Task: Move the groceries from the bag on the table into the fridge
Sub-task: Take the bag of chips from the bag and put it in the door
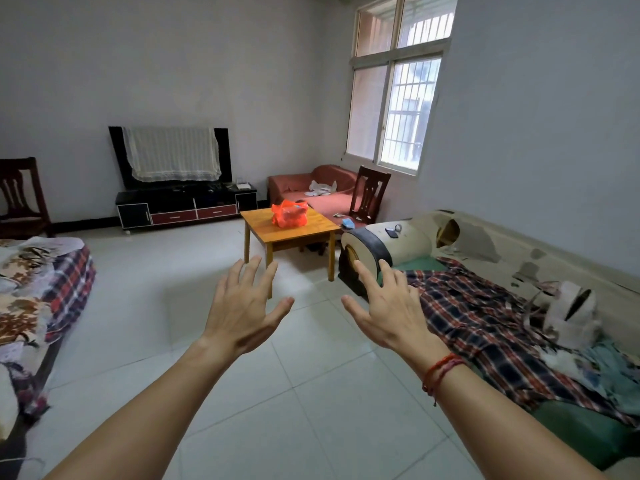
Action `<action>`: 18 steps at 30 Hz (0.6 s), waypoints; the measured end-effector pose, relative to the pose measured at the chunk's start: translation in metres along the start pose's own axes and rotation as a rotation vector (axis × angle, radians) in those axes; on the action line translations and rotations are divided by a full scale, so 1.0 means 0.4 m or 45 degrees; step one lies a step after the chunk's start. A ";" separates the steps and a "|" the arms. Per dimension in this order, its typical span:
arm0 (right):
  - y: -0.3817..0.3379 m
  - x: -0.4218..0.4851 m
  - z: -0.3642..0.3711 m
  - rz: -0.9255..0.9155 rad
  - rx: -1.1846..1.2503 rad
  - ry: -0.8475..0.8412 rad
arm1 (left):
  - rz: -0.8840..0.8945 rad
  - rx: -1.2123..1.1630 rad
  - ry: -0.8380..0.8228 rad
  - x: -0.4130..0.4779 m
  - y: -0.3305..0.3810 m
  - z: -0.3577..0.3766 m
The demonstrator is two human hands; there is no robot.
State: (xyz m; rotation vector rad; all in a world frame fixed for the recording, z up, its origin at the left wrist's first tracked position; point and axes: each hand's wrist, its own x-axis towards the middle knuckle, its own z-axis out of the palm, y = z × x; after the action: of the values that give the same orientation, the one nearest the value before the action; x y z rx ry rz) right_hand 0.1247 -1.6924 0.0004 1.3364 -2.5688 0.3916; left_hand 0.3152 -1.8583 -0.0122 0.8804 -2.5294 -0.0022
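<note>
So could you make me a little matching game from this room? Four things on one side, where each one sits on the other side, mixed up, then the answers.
Things
1. orange bag
2. television
3. white backpack
4. phone

Places
A. on the sofa armrest
B. on the wooden table
C. on the plaid blanket
D. under a lace cloth

Pairs: 1-B, 2-D, 3-C, 4-A
</note>
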 end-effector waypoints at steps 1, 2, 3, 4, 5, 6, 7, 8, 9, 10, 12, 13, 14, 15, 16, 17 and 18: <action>0.011 0.035 0.014 0.004 0.008 -0.008 | 0.009 -0.005 -0.003 0.032 -0.003 0.019; 0.023 0.069 0.030 0.006 0.012 -0.015 | 0.017 -0.009 -0.007 0.065 -0.005 0.039; 0.037 0.104 0.047 0.009 0.012 -0.022 | 0.022 -0.010 -0.009 0.098 -0.007 0.061; 0.052 0.142 0.065 0.012 0.010 -0.028 | 0.024 -0.008 -0.011 0.134 -0.010 0.085; 0.067 0.181 0.084 0.014 0.009 -0.035 | 0.023 -0.002 -0.013 0.169 -0.013 0.109; 0.083 0.221 0.103 0.011 0.008 -0.042 | 0.023 0.001 -0.014 0.206 -0.015 0.133; 0.099 0.263 0.122 0.008 0.009 -0.047 | 0.021 0.003 -0.012 0.244 -0.015 0.157; 0.117 0.308 0.142 0.004 0.013 -0.054 | 0.014 0.004 -0.010 0.287 -0.014 0.182; 0.135 0.355 0.161 -0.002 0.021 -0.060 | 0.008 0.005 -0.008 0.332 -0.012 0.206; 0.155 0.402 0.181 -0.010 0.025 -0.064 | 0.005 0.005 -0.013 0.378 -0.007 0.230; 0.203 0.496 0.215 -0.017 0.026 -0.076 | 0.007 0.021 -0.036 0.468 0.006 0.277; 0.223 0.543 0.231 -0.016 0.036 -0.086 | 0.008 0.028 -0.043 0.513 0.007 0.298; 0.239 0.588 0.245 -0.022 0.044 -0.099 | 0.001 0.026 -0.042 0.558 0.005 0.318; 0.254 0.632 0.257 -0.036 0.047 -0.106 | -0.014 0.019 -0.035 0.601 0.001 0.338; 0.270 0.676 0.266 -0.049 0.048 -0.109 | -0.037 0.016 -0.028 0.644 -0.002 0.356; 0.284 0.722 0.272 -0.059 0.052 -0.110 | -0.059 0.018 -0.024 0.686 -0.005 0.372; 0.298 0.768 0.278 -0.069 0.059 -0.110 | -0.071 0.019 -0.025 0.726 -0.008 0.388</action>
State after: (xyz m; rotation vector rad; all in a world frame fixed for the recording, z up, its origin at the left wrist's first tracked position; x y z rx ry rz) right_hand -0.1542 -1.8987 -0.0241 1.4671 -2.6012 0.3944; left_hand 0.0512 -2.0545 -0.0288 0.9617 -2.5255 -0.0095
